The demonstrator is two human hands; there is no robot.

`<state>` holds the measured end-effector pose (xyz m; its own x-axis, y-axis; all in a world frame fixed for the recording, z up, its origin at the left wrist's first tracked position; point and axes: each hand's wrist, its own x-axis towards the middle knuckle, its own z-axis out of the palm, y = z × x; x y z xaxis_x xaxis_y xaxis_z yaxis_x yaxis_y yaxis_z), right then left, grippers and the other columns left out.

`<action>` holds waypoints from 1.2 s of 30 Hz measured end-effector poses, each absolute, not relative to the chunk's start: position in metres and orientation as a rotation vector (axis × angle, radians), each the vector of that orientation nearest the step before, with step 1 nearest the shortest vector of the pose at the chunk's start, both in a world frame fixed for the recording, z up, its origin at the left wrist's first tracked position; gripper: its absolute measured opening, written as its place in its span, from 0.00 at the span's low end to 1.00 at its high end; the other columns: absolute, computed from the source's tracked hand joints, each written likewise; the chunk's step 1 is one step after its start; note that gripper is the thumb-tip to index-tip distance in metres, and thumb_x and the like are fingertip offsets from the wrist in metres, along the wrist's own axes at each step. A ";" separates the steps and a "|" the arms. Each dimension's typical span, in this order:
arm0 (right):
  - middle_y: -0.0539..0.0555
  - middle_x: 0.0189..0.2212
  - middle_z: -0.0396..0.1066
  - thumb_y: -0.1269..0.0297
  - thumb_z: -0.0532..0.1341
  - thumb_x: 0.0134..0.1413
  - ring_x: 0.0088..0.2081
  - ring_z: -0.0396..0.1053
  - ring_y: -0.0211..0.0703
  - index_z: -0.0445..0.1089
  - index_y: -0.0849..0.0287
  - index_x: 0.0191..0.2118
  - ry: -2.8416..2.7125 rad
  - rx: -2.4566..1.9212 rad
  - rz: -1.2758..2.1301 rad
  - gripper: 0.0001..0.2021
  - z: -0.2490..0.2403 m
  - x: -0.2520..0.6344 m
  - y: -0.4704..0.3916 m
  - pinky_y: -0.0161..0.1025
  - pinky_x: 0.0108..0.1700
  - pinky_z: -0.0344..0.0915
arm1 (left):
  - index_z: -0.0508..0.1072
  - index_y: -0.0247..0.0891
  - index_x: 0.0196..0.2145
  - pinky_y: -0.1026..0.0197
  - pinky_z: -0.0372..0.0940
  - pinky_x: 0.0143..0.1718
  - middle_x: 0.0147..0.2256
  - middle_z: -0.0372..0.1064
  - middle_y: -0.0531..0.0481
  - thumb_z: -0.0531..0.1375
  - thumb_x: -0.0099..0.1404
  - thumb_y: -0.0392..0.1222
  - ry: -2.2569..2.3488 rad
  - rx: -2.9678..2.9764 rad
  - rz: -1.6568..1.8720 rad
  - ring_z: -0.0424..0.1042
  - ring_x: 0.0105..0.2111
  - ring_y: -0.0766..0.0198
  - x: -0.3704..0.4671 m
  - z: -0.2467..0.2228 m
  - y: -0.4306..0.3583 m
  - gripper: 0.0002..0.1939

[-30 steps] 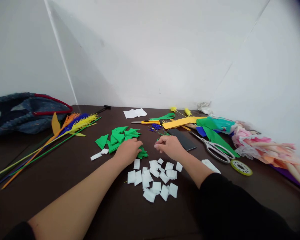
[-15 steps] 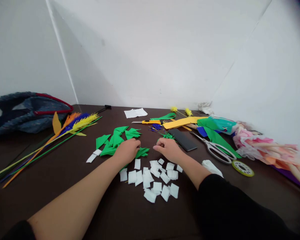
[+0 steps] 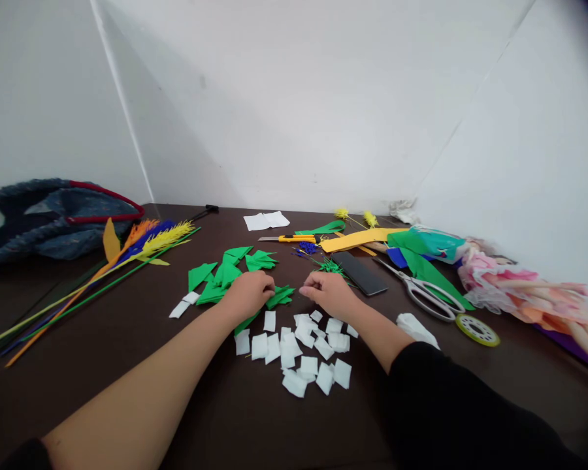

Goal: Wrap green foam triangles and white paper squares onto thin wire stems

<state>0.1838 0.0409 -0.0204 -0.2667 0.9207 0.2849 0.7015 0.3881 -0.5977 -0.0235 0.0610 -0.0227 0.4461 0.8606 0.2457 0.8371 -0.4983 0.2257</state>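
My left hand (image 3: 253, 294) rests over the right side of a pile of green paper pieces (image 3: 225, 271), its fingers curled together; whatever they may hold is hidden. Across a small gap, my right hand (image 3: 326, 290) has thumb and fingertips drawn together, and anything between them is too small to make out. Near it lie green fringed bits (image 3: 330, 266) and a dark phone (image 3: 359, 274). Many small white paper squares (image 3: 288, 349) are scattered on the brown table in front of both hands.
A yellow cutter (image 3: 296, 239) lies with its blade out behind the hands. Scissors (image 3: 426, 290), a tape roll (image 3: 477, 330) and dolls (image 3: 524, 284) are at the right. Fuzzy coloured stems (image 3: 93, 287) and a denim item (image 3: 53, 215) occupy the left.
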 end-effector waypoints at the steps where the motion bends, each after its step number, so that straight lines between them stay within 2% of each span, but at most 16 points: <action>1: 0.46 0.18 0.64 0.63 0.59 0.46 0.22 0.60 0.35 0.69 0.58 0.25 -2.056 -1.381 0.474 0.06 -0.020 0.184 0.041 0.32 0.25 0.53 | 0.72 0.40 0.25 0.62 0.57 0.31 0.28 0.69 0.51 0.55 0.54 0.37 1.536 2.606 0.520 0.66 0.30 0.62 -0.023 -0.023 0.061 0.06; 7: 0.49 0.28 0.71 0.70 0.57 0.46 0.30 0.65 0.37 0.71 0.57 0.28 -2.089 -1.251 0.443 0.06 -0.017 0.184 0.040 0.33 0.33 0.58 | 0.71 0.40 0.27 0.61 0.58 0.33 0.29 0.69 0.51 0.53 0.57 0.38 1.593 2.548 0.641 0.66 0.31 0.62 -0.023 -0.021 0.061 0.07; 10: 0.49 0.24 0.70 0.70 0.57 0.46 0.27 0.64 0.36 0.71 0.57 0.28 -2.043 -1.262 0.496 0.06 -0.017 0.180 0.038 0.33 0.30 0.58 | 0.69 0.39 0.27 0.61 0.58 0.32 0.29 0.69 0.51 0.51 0.58 0.39 1.643 2.476 0.768 0.66 0.32 0.61 -0.023 -0.015 0.058 0.08; 15: 0.47 0.18 0.66 0.67 0.56 0.47 0.20 0.61 0.33 0.70 0.59 0.30 -1.869 -1.223 0.808 0.05 -0.015 0.170 0.033 0.31 0.23 0.59 | 0.68 0.38 0.26 0.62 0.58 0.30 0.27 0.68 0.52 0.52 0.58 0.41 1.581 2.274 0.980 0.65 0.29 0.63 -0.013 -0.002 0.044 0.07; 19: 0.48 0.18 0.65 0.64 0.59 0.45 0.19 0.62 0.32 0.67 0.61 0.25 -1.664 -1.184 1.004 0.05 -0.013 0.162 0.030 0.31 0.22 0.62 | 0.68 0.38 0.26 0.63 0.59 0.29 0.26 0.68 0.53 0.52 0.57 0.42 1.464 2.138 1.010 0.65 0.27 0.65 -0.004 0.005 0.031 0.07; 22: 0.49 0.19 0.66 0.62 0.60 0.43 0.19 0.63 0.33 0.68 0.61 0.25 -1.571 -1.154 1.080 0.07 -0.011 0.159 0.026 0.32 0.22 0.64 | 0.68 0.38 0.27 0.63 0.59 0.29 0.26 0.67 0.53 0.53 0.57 0.42 1.365 2.037 1.045 0.64 0.27 0.66 0.000 0.007 0.025 0.07; 27: 0.48 0.17 0.65 0.62 0.63 0.39 0.17 0.63 0.34 0.69 0.61 0.24 -1.574 -1.181 1.007 0.08 -0.005 0.156 0.019 0.32 0.21 0.62 | 0.69 0.37 0.26 0.64 0.59 0.30 0.25 0.66 0.54 0.55 0.55 0.42 1.235 1.837 1.105 0.63 0.27 0.67 0.002 0.006 0.022 0.07; 36: 0.47 0.16 0.64 0.62 0.59 0.42 0.17 0.62 0.34 0.68 0.60 0.24 -1.614 -1.193 0.893 0.07 -0.005 0.158 0.019 0.32 0.21 0.60 | 0.70 0.36 0.26 0.63 0.62 0.32 0.24 0.66 0.53 0.56 0.56 0.42 1.063 1.640 1.116 0.65 0.27 0.67 0.004 0.002 0.019 0.07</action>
